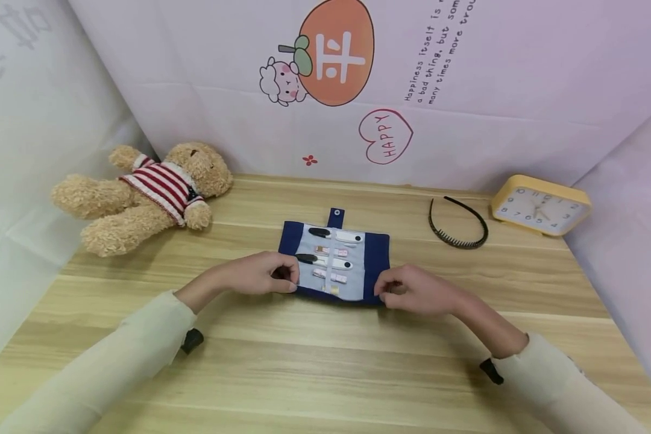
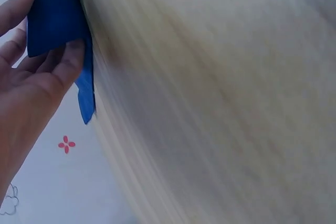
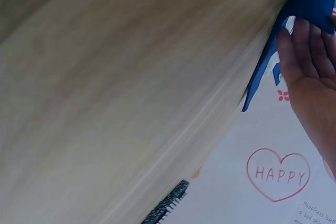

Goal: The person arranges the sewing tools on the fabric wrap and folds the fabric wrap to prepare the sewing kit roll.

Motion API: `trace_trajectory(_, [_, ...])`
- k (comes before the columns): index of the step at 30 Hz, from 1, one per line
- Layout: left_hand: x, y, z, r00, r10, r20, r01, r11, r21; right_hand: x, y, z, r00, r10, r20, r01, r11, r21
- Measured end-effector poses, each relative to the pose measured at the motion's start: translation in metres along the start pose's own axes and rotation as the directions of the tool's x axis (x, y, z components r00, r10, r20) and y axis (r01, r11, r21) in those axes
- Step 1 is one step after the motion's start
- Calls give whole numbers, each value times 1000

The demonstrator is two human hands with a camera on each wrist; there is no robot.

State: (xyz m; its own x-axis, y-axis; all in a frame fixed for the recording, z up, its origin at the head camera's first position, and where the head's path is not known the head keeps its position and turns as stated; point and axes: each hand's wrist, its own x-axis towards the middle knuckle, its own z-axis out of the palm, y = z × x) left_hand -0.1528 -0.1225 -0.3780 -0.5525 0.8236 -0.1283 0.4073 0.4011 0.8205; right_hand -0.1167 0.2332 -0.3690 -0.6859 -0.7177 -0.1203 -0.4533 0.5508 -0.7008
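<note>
A navy fabric roll-up case (image 1: 377,256) lies unfolded on the table, its pale blue lining facing up. Under a strap across the lining sit two white tools with black ends (image 1: 331,261) and several small pinkish-white pieces (image 1: 331,276). My left hand (image 1: 263,272) pinches the near left corner; in the left wrist view its fingers are on both sides of the blue fabric (image 2: 58,14). At the near right corner, my right hand (image 1: 420,290) pinches the fabric, its fingers reaching under the raised blue edge (image 3: 310,1) in the right wrist view. A snap tab (image 1: 336,217) points away from me.
On the back left of the wooden table (image 1: 325,361) lies a teddy bear (image 1: 163,187) in a striped sweater. A black toothed headband (image 1: 458,242) and a yellow clock (image 1: 542,206) are at the back right. Printed white cloth (image 1: 222,78) walls the back and sides.
</note>
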Motion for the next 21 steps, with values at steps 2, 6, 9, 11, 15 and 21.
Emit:
trace_trajectory(2, [0,0,-2,1000,-27,-15,26,999,-21,0,3,-1,998,23,-50,-21,999,34])
trace_trajectory(6, [3,-2,-3,994,-99,-50,94,992,-79,4,9,-3,989,68,-131,-60,996,67])
trace_trajectory(9, [6,-5,-3,988,-126,-89,119,990,-82,10,14,-5,981,136,-138,-120,986,116])
trace_trajectory(11, [8,-7,-3,984,-129,-121,122,991,-62,13,16,-7,975,184,-121,-164,973,162])
trace_trajectory(15, [12,-6,0,975,-122,-184,131,991,35,18,19,-8,961,262,-85,-239,947,216])
trace_trajectory(21, [17,3,6,961,-22,-276,111,943,312,23,16,-6,943,324,-75,-303,930,208])
